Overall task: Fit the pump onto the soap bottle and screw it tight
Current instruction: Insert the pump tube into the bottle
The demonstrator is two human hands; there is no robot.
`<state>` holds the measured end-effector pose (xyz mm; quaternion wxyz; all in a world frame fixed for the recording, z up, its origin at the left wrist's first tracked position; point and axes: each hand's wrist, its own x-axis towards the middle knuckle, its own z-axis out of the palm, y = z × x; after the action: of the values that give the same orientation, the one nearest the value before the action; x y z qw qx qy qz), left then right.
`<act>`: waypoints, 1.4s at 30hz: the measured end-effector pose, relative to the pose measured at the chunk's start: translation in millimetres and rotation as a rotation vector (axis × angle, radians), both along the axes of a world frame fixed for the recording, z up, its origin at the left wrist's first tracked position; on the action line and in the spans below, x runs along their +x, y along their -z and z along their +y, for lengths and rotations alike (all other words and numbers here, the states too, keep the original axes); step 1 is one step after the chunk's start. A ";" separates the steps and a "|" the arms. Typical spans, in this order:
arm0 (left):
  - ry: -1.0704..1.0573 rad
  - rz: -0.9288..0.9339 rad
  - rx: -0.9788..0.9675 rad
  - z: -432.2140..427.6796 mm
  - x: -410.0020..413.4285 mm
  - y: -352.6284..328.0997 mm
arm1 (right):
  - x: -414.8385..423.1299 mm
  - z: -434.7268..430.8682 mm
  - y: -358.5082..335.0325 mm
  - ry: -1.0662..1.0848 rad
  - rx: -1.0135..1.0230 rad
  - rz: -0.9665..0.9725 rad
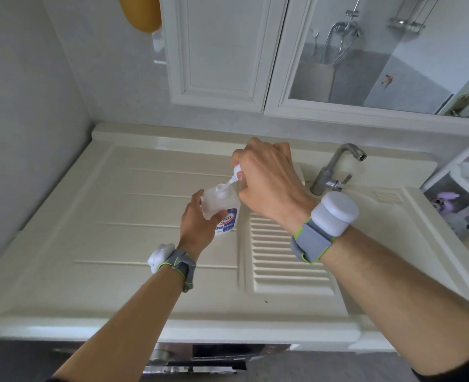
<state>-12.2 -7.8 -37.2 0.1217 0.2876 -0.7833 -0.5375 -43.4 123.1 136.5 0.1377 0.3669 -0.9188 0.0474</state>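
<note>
A clear soap bottle (pixel 222 208) with a blue and white label is held above the cream counter, tilted, its open neck facing up and right. My left hand (pixel 200 224) grips its body from the left side. My right hand (pixel 266 177) is closed around a white pump (pixel 237 172), of which only the collar and the thin dip tube show. The tube's lower end sits in the bottle's neck; the collar is still above the neck, apart from it. The pump's head is hidden inside my fingers.
The ribbed cream counter (pixel 134 216) spans the view, with a washboard panel (pixel 285 260) on the right. A metal tap (pixel 335 172) stands behind my right wrist. White cabinet doors (pixel 216 51) hang above. A shelf (pixel 464 183) with soft toys is at far right.
</note>
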 end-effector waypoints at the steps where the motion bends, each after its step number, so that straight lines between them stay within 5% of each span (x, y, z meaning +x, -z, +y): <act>1: 0.000 0.001 0.002 -0.3 -0.1 -0.1 | -1.0 -1.3 -0.9 -0.007 0.004 0.003; 17: -0.001 0.012 0.030 1.6 1.4 -3.8 | -11.2 11.8 -34.2 -0.041 -0.069 0.057; 42: -0.003 0.025 0.028 1.0 3.9 -2.6 | -27.7 -29.2 19.4 -0.059 0.134 -0.057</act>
<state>-8.3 -6.8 -34.6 0.1283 0.2834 -0.7737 -0.5519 -71.1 93.9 117.1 0.0852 0.4007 -0.9122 0.0002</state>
